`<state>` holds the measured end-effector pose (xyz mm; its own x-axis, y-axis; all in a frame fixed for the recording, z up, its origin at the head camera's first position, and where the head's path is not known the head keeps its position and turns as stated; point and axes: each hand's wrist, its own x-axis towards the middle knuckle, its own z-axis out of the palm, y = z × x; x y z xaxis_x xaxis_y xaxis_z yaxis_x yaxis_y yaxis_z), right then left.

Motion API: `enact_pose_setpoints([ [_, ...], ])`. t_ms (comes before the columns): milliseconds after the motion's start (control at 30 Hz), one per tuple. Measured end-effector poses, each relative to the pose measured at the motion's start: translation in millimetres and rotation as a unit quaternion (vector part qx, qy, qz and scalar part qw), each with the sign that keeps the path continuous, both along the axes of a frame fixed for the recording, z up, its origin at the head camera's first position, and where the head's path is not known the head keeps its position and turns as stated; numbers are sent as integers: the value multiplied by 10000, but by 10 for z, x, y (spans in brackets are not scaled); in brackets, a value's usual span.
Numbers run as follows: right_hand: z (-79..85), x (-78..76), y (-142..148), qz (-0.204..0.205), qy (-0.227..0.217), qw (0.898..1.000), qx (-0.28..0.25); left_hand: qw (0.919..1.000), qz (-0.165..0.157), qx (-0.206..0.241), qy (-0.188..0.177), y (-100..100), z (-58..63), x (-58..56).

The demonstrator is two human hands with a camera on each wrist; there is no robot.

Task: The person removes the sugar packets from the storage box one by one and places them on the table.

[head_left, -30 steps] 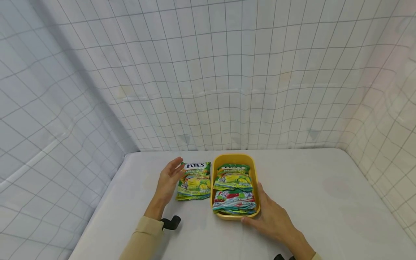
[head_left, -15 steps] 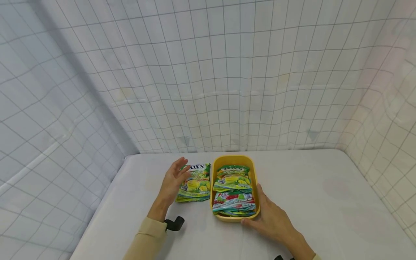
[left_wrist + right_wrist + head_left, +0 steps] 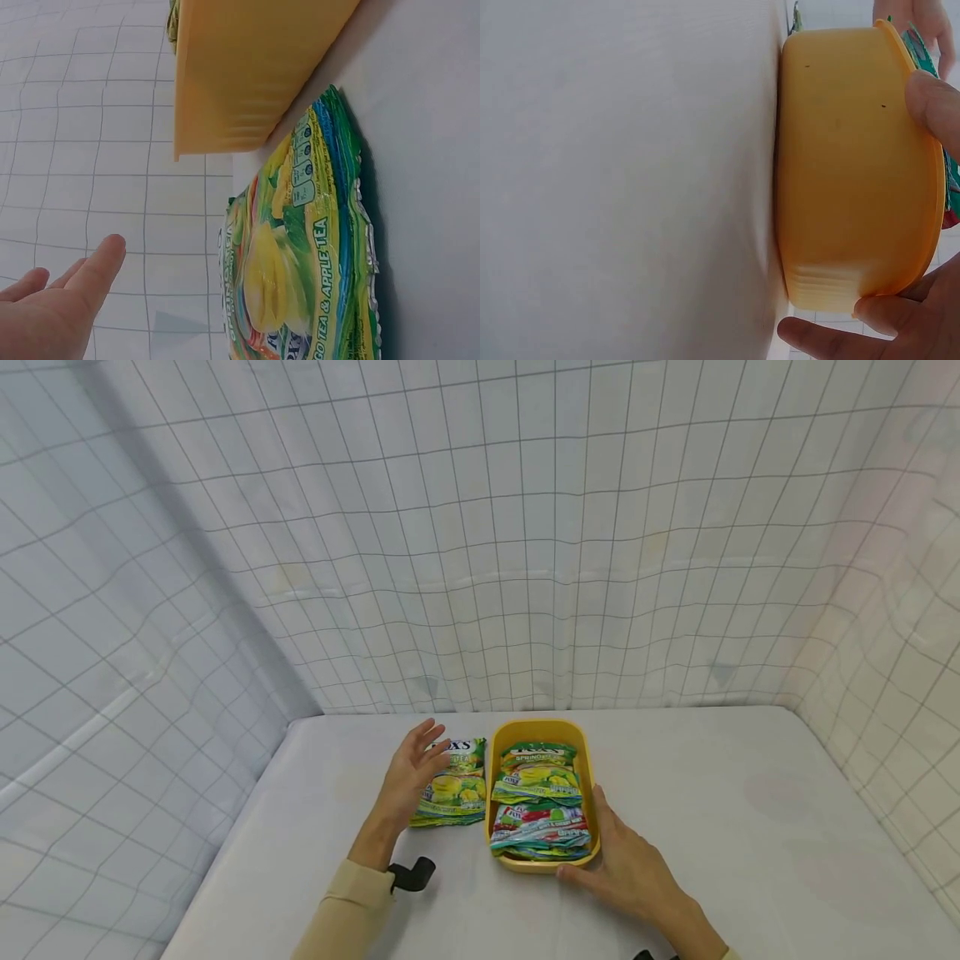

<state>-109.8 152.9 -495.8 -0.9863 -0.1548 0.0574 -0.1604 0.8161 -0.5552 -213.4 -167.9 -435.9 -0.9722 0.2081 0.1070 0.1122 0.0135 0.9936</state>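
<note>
A yellow plastic tub stands on the table with Fox's candy bags inside. A green Spring Tea bag lies at its far end, a red-and-white bag at its near end. My right hand grips the tub's near right corner, thumb at the near rim and fingers along the right side. Left of the tub, more green Spring Tea bags lie stacked on the table. Over that stack's left part is my left hand, fingers spread and holding nothing; in the left wrist view it is apart from the bag.
The white-covered table reaches back to a white sheet wall with a grid pattern. Similar sheets hang at the left and right. A black wrist strap mount sticks out below my left hand.
My left hand has moved a little to the right, covering more of the stacked bags. The right hand keeps its grip on the tub, which stays in place.
</note>
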Motion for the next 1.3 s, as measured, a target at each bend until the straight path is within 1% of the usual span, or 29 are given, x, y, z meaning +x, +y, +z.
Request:
enact_pose_setpoints([
  [167,-6,-3,0,1,-15,10000,-8,9999,-56,27,107,75,57,-13],
  [267,-7,-3,1,0,-18,10000,-14,9997,-143,106,167,124,86,-29],
  [467,-2,-6,1,13,-27,10000,-29,9994,-207,253,137,215,142,-18],
  [567,-2,-6,1,21,-3,10000,-43,9995,-207,208,131,241,156,-9],
  [800,-1,-5,8,24,-20,10000,-26,9996,-194,182,49,289,163,5],
  [1000,-4,-1,12,48,-15,10000,-13,9997,-222,102,-70,357,132,14],
  [1233,-8,-3,12,39,-3,10000,-2,9988,-374,135,-284,462,113,42],
  [1300,-8,-4,10,40,9,10000,-8,9986,-425,112,-298,483,102,49],
])
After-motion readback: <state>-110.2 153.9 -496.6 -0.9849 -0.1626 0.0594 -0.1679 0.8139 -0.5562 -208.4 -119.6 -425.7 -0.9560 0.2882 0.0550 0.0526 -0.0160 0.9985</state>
